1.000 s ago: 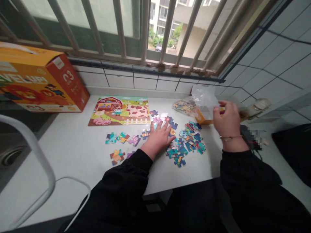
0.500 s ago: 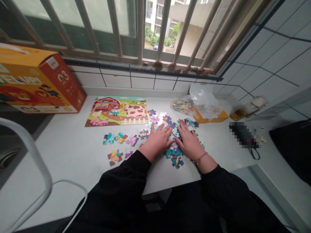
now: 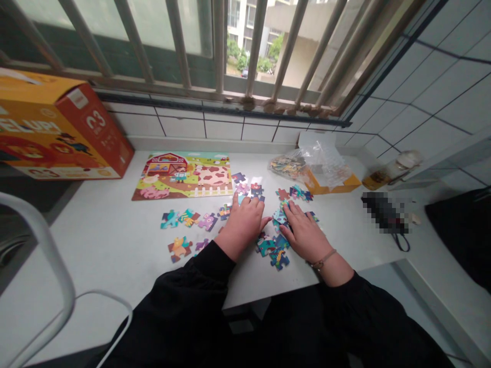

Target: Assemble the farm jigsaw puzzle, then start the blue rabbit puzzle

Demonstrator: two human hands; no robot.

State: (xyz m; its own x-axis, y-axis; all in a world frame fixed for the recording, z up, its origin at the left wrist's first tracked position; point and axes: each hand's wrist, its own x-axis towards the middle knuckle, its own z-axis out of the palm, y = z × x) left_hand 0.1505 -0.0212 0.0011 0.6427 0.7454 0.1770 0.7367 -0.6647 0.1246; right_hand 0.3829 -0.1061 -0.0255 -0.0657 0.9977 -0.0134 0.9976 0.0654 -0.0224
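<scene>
My left hand [image 3: 244,223] lies palm down on the white counter, its fingers apart and covering some jigsaw pieces. Just beyond its fingertips is a dark jigsaw piece with a red patch [image 3: 257,189]. My right hand [image 3: 305,230] rests palm down with fingers stretched over a light blue jigsaw piece [image 3: 280,215], and neither hand grips anything. Near its thumb, several teal and dark blue jigsaw pieces [image 3: 266,245] lie close together. Left of my hands are more loose pieces, among them a purple piece [image 3: 208,221] and an orange-brown piece [image 3: 180,248].
A farm picture board [image 3: 182,175] lies at the back left, beside an orange box [image 3: 92,128]. A clear bag of pieces [image 3: 286,166] leans by a yellow tray [image 3: 337,183]. A bottle [image 3: 393,168] stands right; a white curved tube [image 3: 57,255] crosses the left front.
My hands have moved apart, the right one shifting slightly right and toward me. More of the pieces between them shows, and a brown piece beyond my right hand is uncovered.
</scene>
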